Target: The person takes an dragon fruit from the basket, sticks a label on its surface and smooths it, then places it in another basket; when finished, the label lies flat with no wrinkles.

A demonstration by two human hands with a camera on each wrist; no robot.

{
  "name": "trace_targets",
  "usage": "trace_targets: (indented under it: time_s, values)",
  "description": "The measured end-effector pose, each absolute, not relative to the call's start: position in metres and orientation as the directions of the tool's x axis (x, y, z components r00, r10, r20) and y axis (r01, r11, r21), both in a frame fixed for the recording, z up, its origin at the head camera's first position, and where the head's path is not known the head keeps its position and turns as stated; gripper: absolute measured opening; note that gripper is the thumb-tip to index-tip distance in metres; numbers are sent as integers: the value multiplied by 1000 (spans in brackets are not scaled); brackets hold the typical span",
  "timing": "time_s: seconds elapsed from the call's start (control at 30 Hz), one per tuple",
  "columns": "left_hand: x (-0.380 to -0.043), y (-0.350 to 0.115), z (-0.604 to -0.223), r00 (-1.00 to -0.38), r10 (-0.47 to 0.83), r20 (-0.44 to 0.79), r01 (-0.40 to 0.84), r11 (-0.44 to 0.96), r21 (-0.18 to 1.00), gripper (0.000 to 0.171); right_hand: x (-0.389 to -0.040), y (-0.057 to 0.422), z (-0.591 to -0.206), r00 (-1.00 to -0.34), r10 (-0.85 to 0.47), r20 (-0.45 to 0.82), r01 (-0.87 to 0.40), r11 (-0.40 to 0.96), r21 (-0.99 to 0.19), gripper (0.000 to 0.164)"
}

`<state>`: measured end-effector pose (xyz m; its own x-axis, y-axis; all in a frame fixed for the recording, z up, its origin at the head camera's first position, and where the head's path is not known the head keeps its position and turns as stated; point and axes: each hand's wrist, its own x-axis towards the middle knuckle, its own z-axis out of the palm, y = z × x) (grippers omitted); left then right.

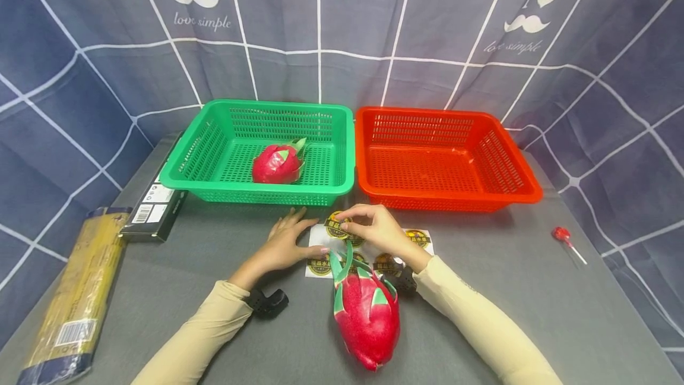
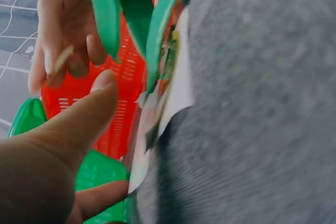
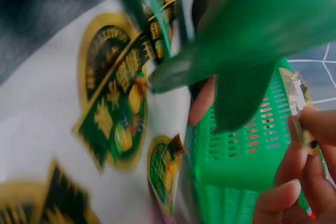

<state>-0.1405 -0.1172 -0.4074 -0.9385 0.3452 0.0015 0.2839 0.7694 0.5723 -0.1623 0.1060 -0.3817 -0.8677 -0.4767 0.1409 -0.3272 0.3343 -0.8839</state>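
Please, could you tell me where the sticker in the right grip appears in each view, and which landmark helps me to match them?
Head: the sticker is a little below the picture's centre, pinched in the right grip.
Left wrist: upper left, seen nearly edge-on.
Right wrist: near the right edge, around mid-height.
Shared landmark: the green basket, at least partly visible in all three.

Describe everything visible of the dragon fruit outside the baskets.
The dragon fruit is red, smooth and slightly glossy, with green scales and long green tips. It lies on its side on the grey table, red end nearest in the head view, tips reaching over the sticker sheet. Neither left hand nor right hand grips it; whether the left thumb touches a tip is unclear.
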Motion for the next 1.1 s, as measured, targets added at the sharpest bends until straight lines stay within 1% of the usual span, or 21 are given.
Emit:
trace_targets:
  time_s: [0.17,0.3,0.37,0.43,0.53,0.6,0.73,0.8,0.9,1.0,1.1]
  values:
    - [-143,-116,-401,-954,298,18,233,706,668,55,-151,114,-365,-890,-435,134,-304,350,-886,19]
    - [-140,-112,-392,-958,278,72,241,642,728,48,-140,124,-355,-892,-423,157,-322,353,-878,19]
    - [-135,-109,-385,-951,298,88,259,604,754,47,-134,129,-349,-883,-430,188,-351,341,-872,19]
    - [-127,-105,-376,-934,349,81,279,565,777,49,-128,134,-344,-872,-439,217,-377,320,-869,18]
    - [-114,-98,-365,-889,456,25,288,516,806,59,-120,139,-337,-856,-450,256,-416,305,-857,18]
    - [-106,-94,-361,-864,502,-37,275,532,801,69,-114,143,-334,-849,-454,270,-428,291,-856,18]
    - [-94,-89,-359,-852,495,-172,183,589,787,83,-103,150,-331,-838,-469,280,-443,282,-851,16]
    - [-88,-88,-360,-839,491,-234,111,577,809,84,-98,152,-331,-834,-474,283,-450,285,-846,16]
    - [-80,-87,-363,-789,536,-301,21,513,858,83,-90,156,-333,-826,-477,299,-467,285,-837,16]
    - [-73,-86,-367,-728,596,-338,-45,451,891,82,-83,159,-334,-830,-463,312,-473,288,-833,17]
    - [-69,-85,-370,-702,621,-349,-87,411,908,83,-76,161,-336,-834,-457,309,-463,274,-843,18]
